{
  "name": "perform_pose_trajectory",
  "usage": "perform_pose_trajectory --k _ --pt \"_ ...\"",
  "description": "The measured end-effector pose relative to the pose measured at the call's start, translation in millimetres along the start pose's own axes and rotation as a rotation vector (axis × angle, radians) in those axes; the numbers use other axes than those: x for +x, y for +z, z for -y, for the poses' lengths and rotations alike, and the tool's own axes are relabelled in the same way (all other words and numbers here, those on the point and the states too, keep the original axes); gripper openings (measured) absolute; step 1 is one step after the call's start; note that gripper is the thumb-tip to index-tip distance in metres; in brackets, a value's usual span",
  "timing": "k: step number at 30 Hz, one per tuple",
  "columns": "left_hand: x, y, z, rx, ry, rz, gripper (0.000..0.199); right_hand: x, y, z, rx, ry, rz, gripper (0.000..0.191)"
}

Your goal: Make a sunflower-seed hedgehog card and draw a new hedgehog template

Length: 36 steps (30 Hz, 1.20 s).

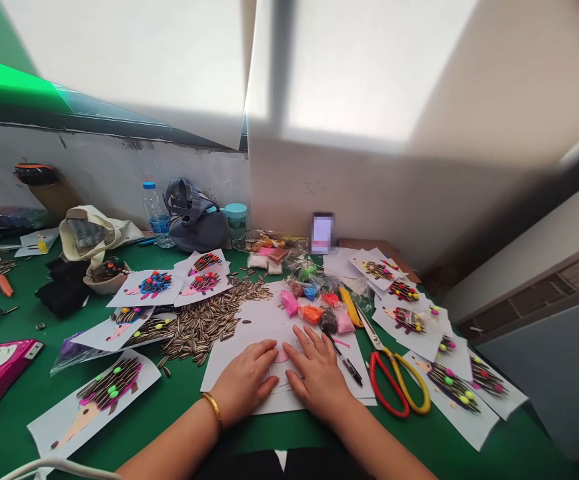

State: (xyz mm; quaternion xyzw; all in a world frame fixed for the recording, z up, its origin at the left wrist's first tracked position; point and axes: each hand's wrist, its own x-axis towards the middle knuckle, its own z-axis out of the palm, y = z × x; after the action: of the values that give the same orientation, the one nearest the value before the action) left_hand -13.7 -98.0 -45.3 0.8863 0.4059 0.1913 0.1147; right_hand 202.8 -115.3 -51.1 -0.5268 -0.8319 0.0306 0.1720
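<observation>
White paper sheets (pixel 224 363) lie in front of me on the green table. My left hand (pixel 247 379) rests on them, fingers stretched out and fingertips beside a flat pink piece (pixel 282 355). From the other side my right hand (pixel 317 373) lies with its fingers spread, its fingertips touching or partly covering that pink piece. Neither hand holds anything. A black pen (pixel 350 370) lies right of my right hand. Beyond the fingers are small bags of coloured clay, among them an orange one (pixel 311 314) and a pink one (pixel 289 302).
Scissors (pixel 387 360) with red and yellow handles and a yellow utility knife (pixel 350 307) lie to the right. Loose sunflower seeds (pixel 199 327) are heaped at the left. Hedgehog pictures (pixel 109 393) lie on both sides. A phone (pixel 322 233) leans on the wall behind.
</observation>
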Motion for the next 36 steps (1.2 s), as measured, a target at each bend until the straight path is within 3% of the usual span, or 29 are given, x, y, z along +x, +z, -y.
perform_pose_trajectory --k 5,12,18,28,36 --pt "1 -0.3 -1 0.036 0.047 0.027 0.035 -2 -5 1 -0.004 -0.04 -0.04 0.035" --pt "1 -3.2 -1 0.092 0.023 -0.06 0.039 -3 -6 5 0.008 -0.109 -0.044 0.035" --pt "2 -2.1 2 0.065 0.027 -0.057 0.04 -3 -5 9 0.009 -0.151 -0.042 0.037" --pt "3 -3.2 2 0.041 0.022 -0.077 0.041 -2 -4 7 -0.02 -0.103 -0.066 0.042" --pt "3 -4.9 3 0.009 0.003 -0.095 0.049 -3 -15 -9 -0.011 0.032 -0.243 0.044"
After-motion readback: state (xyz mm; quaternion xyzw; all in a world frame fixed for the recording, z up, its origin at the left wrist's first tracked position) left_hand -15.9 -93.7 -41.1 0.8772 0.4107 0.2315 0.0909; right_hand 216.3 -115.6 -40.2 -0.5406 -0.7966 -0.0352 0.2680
